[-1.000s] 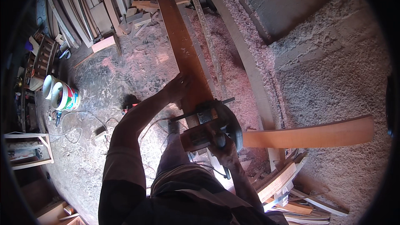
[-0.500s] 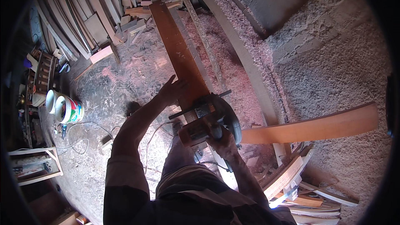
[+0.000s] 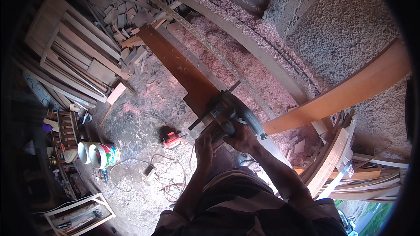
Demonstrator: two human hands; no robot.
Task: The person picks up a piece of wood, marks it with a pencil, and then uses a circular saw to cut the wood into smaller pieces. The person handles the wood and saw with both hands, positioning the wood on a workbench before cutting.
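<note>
A dark circular saw (image 3: 223,113) rests across a long reddish-brown plank (image 3: 170,59), which runs away from me toward the scrap wood at the back. My right hand (image 3: 243,137) grips the saw's handle from behind. My left hand (image 3: 203,144) is closed on the saw's body at its lower left, partly hidden by shadow. A wide curved orange board (image 3: 337,91) lies just right of the saw, reaching up to the right edge.
Stacked boards (image 3: 72,48) and offcuts (image 3: 122,17) fill the back left. Curved beams (image 3: 245,39) lie amid shavings. A red power tool (image 3: 171,140), cords, two buckets (image 3: 102,156) and a wooden frame (image 3: 107,205) stand on the floor. More curved pieces (image 3: 328,161) lie right.
My left hand has left the plank and moved back onto the saw. The view has turned, so the plank now slants up to the left and more of the orange board shows.
</note>
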